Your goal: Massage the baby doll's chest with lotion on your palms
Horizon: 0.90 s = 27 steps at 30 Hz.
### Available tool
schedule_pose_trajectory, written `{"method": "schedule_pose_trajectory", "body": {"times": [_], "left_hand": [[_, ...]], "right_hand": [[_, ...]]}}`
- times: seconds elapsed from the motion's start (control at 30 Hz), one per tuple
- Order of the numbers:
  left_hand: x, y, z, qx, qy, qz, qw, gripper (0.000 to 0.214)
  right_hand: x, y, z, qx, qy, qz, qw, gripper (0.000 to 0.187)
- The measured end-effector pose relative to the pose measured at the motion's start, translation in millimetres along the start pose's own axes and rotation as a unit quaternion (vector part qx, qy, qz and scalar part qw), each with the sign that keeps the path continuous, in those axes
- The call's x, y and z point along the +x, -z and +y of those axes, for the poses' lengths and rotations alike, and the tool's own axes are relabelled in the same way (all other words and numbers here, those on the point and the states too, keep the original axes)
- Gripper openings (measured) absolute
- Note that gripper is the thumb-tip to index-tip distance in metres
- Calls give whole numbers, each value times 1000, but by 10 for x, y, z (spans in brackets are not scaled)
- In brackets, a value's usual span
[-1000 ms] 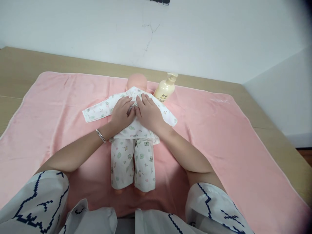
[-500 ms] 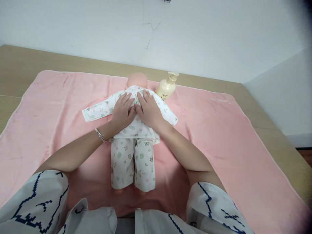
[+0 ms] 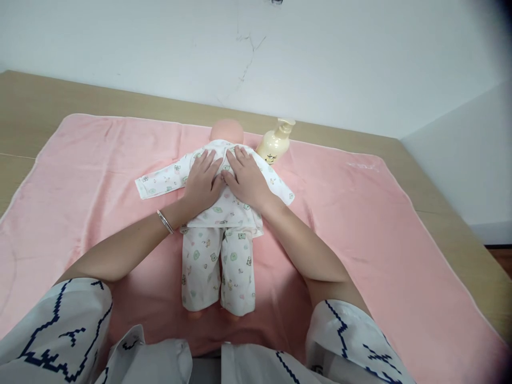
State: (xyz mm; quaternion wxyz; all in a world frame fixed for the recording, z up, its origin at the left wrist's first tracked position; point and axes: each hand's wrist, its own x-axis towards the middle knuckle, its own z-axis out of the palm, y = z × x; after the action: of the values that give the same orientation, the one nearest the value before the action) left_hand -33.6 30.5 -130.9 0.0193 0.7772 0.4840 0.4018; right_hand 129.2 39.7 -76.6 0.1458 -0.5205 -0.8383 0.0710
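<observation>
A baby doll (image 3: 226, 130) in a white printed top and trousers (image 3: 218, 266) lies on a pink towel (image 3: 360, 213), head away from me. My left hand (image 3: 203, 178) rests flat on the left side of its torso, fingers stretched out, a silver bangle on the wrist. Beside it my right hand (image 3: 246, 178) lies flat on the right side of the torso, fingers spread. The thumbs meet at the middle of the doll's top. Neither hand grips anything.
A cream pump bottle (image 3: 275, 143) lies on the towel just right of the doll's head. The towel covers a wooden table (image 3: 48, 96) that stands against a white wall. My patterned white sleeves fill the bottom of the view.
Both hands have slid a little up the doll's torso toward its neck. The doll and the bottle have stayed where they were.
</observation>
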Motion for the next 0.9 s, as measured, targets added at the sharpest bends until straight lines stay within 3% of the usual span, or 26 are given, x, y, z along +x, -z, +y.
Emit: {"method": "schedule_pose_trajectory", "body": {"times": [0.1, 0.23, 0.37, 0.5, 0.6, 0.73, 0.9], "left_hand": [[-12, 26, 34, 7, -35, 35, 999, 30], [-38, 67, 98, 19, -14, 72, 997, 23], [-27, 77, 99, 17, 38, 36, 998, 33], [4, 53, 59, -20, 43, -17, 999, 42], [13, 49, 57, -5, 14, -3, 1000, 36], [4, 59, 81, 12, -27, 46, 998, 23], [-12, 88, 126, 43, -24, 68, 996, 16]], "right_hand": [[-142, -1, -172, -30, -25, 18, 999, 54], [-287, 15, -339, -45, -39, 25, 998, 51], [-173, 19, -198, -10, -51, 31, 998, 54], [-6, -3, 30, 14, -5, 16, 1000, 60], [-2, -14, 43, 2, 9, 14, 1000, 59], [-121, -7, -123, -46, -4, 33, 998, 53], [-247, 12, -275, -71, -23, 51, 996, 49]]}}
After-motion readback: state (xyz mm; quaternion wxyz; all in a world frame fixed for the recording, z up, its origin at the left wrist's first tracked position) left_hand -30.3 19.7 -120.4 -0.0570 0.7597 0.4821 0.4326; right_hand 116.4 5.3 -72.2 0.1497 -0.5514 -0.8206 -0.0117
